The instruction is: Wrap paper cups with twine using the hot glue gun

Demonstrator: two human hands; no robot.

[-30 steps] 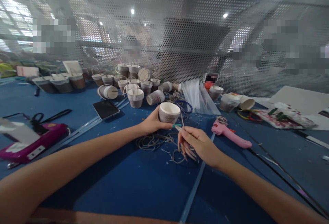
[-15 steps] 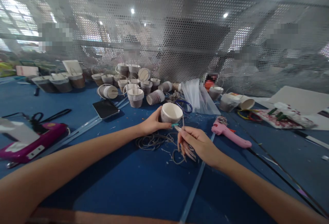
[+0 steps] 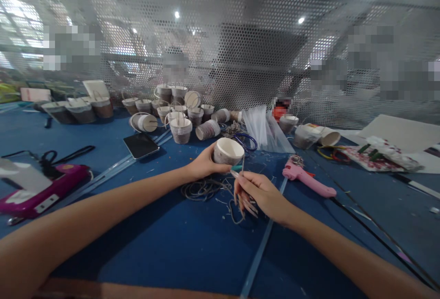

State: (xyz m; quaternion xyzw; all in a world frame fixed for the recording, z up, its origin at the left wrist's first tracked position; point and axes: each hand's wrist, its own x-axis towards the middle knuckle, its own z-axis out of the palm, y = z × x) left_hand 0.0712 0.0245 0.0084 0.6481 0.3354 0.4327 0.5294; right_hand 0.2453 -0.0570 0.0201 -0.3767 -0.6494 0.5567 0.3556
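Observation:
A small cup (image 3: pixel 228 151), white inside and greyish outside, is gripped in my left hand (image 3: pixel 206 162) near the middle of the table. It tilts a little, with its opening facing me. A small teal piece (image 3: pixel 236 168) shows beneath the cup by my left fingertips. My right hand (image 3: pixel 257 192) is just below and right of the cup, thumb and finger pinched on a thin grey cord (image 3: pixel 243 164) that runs up beside the cup's right side. Its other fingers curl downward. Loose loops of cord (image 3: pixel 202 189) lie under my left hand.
Several similar cups (image 3: pixel 181 129) stand or lie at the back left. A phone (image 3: pixel 141 145) lies left of the cup, a purple power strip (image 3: pixel 62 189) at far left. Right of my hands are a pink glue gun (image 3: pixel 309 179) and clear plastic strips (image 3: pixel 266 129). A perforated screen (image 3: pixel 240 51) stands behind.
My right hand has shifted slightly left and down with the cord. The cup has tipped a little, and more of the teal piece shows under it.

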